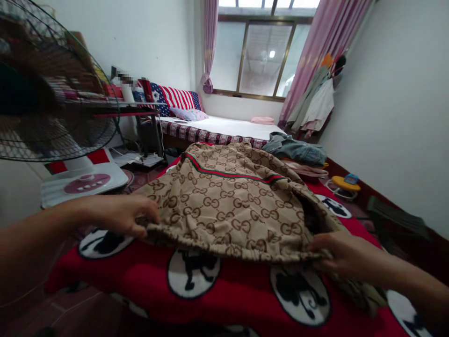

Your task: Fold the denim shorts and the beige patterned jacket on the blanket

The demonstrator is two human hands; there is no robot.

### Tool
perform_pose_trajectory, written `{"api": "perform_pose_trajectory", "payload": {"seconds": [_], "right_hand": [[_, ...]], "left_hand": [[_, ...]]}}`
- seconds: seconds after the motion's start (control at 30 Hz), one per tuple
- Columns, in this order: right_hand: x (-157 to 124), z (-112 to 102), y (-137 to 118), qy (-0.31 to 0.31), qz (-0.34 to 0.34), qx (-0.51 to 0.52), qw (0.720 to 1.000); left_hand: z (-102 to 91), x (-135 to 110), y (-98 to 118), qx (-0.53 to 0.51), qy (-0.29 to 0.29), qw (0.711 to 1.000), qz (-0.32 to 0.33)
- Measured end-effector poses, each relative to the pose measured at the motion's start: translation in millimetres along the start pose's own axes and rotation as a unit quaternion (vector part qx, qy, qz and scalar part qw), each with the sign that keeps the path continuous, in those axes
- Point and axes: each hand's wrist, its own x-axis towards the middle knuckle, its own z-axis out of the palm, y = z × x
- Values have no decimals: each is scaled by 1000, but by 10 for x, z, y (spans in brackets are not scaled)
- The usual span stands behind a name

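A beige jacket (242,206) with a brown letter pattern and a green-red stripe across it lies spread out before me. Its gathered hem faces me. My left hand (128,215) is closed on the hem's left corner, fingertips curled over the cloth. At the right end of the hem, my right hand (345,255) pinches the fabric between thumb and fingers. One sleeve end hangs below my right wrist. Under the jacket is a red blanket (242,290) with black figures in white circles.
Folded jeans (296,150) and other clothes are stacked beyond the jacket on the right. A fan (52,93) stands close on the left. Farther back are a bed (228,126), a cluttered desk (140,106) and hanging clothes (317,105). A yellow stool (345,183) stands right.
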Motion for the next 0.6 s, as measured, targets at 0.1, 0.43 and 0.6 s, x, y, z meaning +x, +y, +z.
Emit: {"api": "perform_pose_trajectory", "payload": {"seconds": [0.1, 0.43, 0.6], "right_hand": [[103, -97, -136, -22, -35, 19, 999], [1211, 667, -587, 201, -100, 105, 969], [1412, 1024, -428, 247, -66, 124, 959]], "left_hand": [[-37, 154, 4, -66, -125, 989, 43], [211, 900, -303, 58, 72, 995, -36], [379, 823, -86, 176, 131, 973, -72]]}}
